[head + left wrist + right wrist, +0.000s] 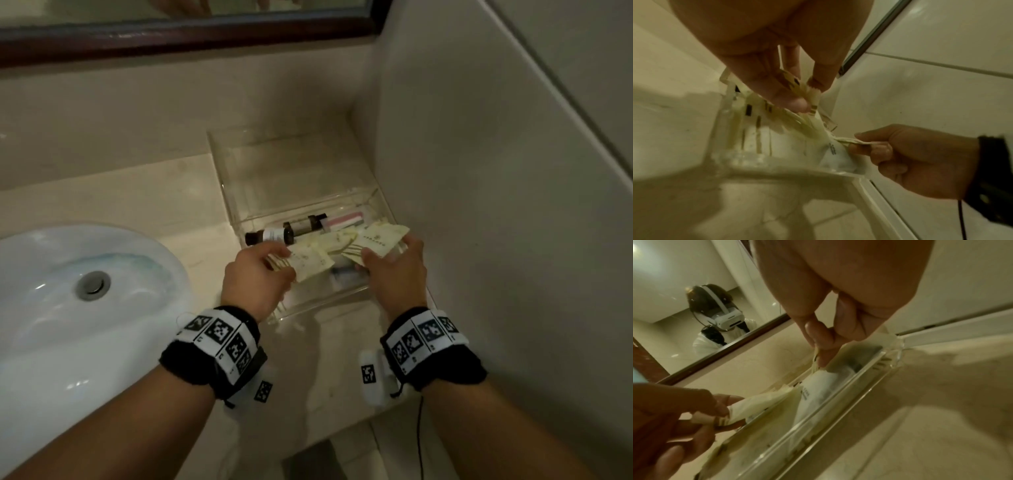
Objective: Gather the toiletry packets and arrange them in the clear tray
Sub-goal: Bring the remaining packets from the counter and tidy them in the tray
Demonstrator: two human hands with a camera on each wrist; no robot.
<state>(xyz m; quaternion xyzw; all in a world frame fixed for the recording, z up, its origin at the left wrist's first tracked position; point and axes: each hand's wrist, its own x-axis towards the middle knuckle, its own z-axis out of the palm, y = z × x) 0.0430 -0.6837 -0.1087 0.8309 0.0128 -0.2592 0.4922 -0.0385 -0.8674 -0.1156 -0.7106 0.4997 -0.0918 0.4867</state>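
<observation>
Several pale yellow toiletry packets [342, 251] are fanned out just above the clear tray [308, 308], which sits on the counter against the right wall. My left hand [263, 270] pinches the left end of the fan [812, 97] between thumb and fingers. My right hand [394, 263] pinches the right end of the packets [815, 360]. Under the packets, inside the tray, lie dark small bottles [287, 229], a pink-and-white packet [342, 219] and a white tube [818, 394].
A white sink basin [68, 291] with a metal drain [92, 285] is at the left. The tray's clear lid [274, 164] stands open behind it. A framed mirror [171, 31] runs along the back wall. The tiled wall [479, 205] is close on the right.
</observation>
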